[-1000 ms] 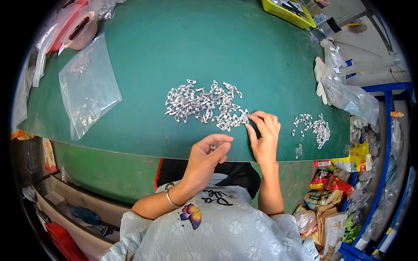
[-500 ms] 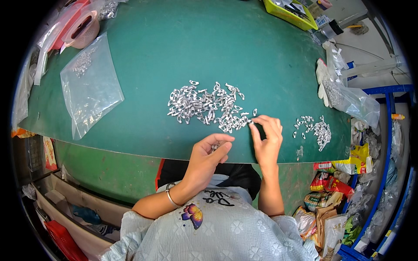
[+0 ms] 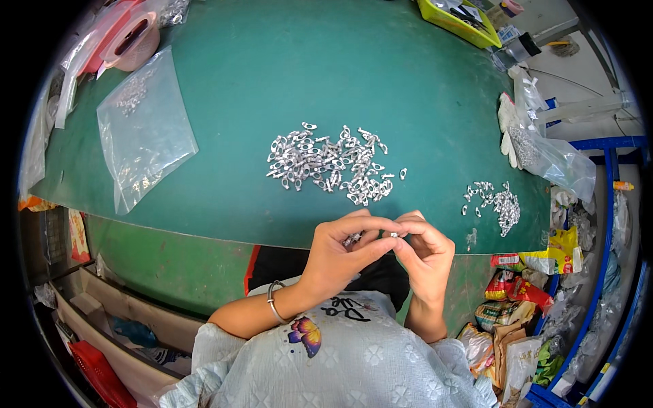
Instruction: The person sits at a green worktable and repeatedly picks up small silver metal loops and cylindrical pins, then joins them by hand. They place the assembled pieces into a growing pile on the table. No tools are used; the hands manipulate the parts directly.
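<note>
My left hand (image 3: 328, 257) and my right hand (image 3: 430, 260) meet above the table's near edge. Their fingertips pinch one small silvery metal part (image 3: 393, 234) between them. More such metal parts (image 3: 352, 239) are tucked in the curled fingers of my left hand. Just beyond lies a large loose pile of metal parts (image 3: 316, 163), many with an oval hole. To the right is a smaller pile of metal parts (image 3: 505, 211). A single metal part (image 3: 403, 173) lies apart at the large pile's right side.
On the green table (image 3: 286, 61), a clear plastic bag (image 3: 153, 146) with small parts lies left. A pink basket (image 3: 132, 47) stands far left, a yellow-green tray (image 3: 462, 26) far right. White gloves (image 3: 507, 126) and a filled bag (image 3: 554, 160) sit at the right edge, near blue shelving (image 3: 605, 272).
My right hand has come back from the large pile's right edge with a metal part to my left hand's fingertips. My left hand has shifted slightly right, and its fingers now pinch.
</note>
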The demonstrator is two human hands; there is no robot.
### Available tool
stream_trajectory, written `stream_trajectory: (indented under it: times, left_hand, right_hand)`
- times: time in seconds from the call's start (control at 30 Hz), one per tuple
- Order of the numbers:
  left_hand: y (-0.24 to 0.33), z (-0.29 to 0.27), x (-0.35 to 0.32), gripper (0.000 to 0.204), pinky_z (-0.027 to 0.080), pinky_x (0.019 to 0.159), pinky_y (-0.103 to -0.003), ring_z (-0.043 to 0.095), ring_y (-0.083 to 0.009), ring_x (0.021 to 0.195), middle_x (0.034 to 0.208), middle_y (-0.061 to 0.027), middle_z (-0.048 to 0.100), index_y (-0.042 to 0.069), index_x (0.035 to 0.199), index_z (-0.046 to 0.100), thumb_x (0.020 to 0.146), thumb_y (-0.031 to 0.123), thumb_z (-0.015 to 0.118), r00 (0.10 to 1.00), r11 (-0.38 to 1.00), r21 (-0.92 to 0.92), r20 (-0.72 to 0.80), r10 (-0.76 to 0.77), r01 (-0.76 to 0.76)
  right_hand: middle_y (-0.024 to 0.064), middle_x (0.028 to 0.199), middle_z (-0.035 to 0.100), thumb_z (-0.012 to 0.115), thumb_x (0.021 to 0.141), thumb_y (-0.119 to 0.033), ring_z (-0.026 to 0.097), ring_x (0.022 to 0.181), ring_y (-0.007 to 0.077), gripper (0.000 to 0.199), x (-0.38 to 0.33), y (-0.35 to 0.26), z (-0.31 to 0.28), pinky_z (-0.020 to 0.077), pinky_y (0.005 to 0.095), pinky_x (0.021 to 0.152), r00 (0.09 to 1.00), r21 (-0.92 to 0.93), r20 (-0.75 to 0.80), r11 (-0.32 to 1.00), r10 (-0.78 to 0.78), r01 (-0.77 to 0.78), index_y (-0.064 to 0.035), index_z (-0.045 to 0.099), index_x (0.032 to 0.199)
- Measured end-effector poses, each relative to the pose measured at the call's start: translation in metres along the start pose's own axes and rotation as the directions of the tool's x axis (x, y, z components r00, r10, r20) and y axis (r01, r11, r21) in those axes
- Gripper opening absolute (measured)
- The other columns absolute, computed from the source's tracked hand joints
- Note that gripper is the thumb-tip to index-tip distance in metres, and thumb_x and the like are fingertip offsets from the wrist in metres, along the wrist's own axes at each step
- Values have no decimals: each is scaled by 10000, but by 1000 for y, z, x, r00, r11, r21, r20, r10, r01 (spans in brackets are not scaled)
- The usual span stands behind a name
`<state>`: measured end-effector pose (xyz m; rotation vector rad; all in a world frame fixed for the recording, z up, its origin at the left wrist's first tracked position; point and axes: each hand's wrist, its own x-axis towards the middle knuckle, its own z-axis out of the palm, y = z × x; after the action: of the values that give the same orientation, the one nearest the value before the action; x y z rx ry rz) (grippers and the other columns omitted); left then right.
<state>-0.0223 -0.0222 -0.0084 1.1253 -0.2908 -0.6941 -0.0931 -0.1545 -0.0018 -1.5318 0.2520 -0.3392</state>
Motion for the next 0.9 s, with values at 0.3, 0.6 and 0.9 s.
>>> stream_trajectory:
  times: [0.3,0.6,0.9]
  left_hand:
    - [-5,-8,-1,207,250,523,-185,316,-18,584,643,70,373,13,997,620,790,-1,613,991,997,-44,-116,-72,67]
    - [-18,-12,-1,152,253,488,-185,332,-22,548,640,63,403,-4,976,604,827,20,583,977,982,-113,-130,-168,154]
    - [-16,-14,-1,164,258,491,-186,341,-22,564,673,53,425,-13,994,596,835,25,574,977,982,-127,-147,-156,138]
  right_hand:
    - [92,831,615,633,734,14,545,800,223,78,24,14,-65,427,316,733,880,-872,-221,489,-421,15,5,618,810]
    - [129,978,556,667,727,-96,495,941,285,282,42,30,-54,367,361,822,913,-923,-78,376,-401,87,-31,589,990]
    - [61,836,578,636,749,19,536,769,142,269,41,46,-29,409,261,702,978,-492,-159,870,-132,38,2,597,1015]
